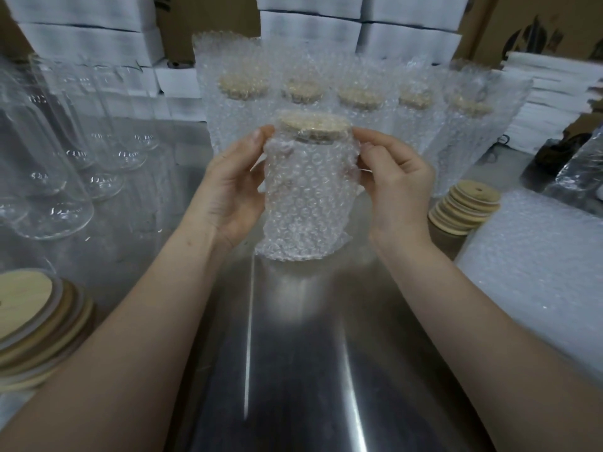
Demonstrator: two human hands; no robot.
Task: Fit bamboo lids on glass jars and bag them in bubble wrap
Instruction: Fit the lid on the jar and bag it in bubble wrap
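Observation:
A glass jar in a bubble wrap bag (306, 203) stands upright on the steel table (293, 370) at the centre. Its bamboo lid (315, 123) shows through the wrap at the top. My left hand (231, 187) grips the bag's left side, thumb and fingertips pinching the wrap near the lid. On the right side, my right hand (398, 181) pinches the wrap just below the lid. Behind it stand several bagged jars (359, 102) with lids on, in a row.
Bare glass jars (65, 151) crowd the left side. Bamboo lids are stacked at the near left (36, 324) and at the right (465, 207). A pile of bubble wrap bags (538, 265) lies at the right. White boxes (98, 37) and cardboard cartons line the back.

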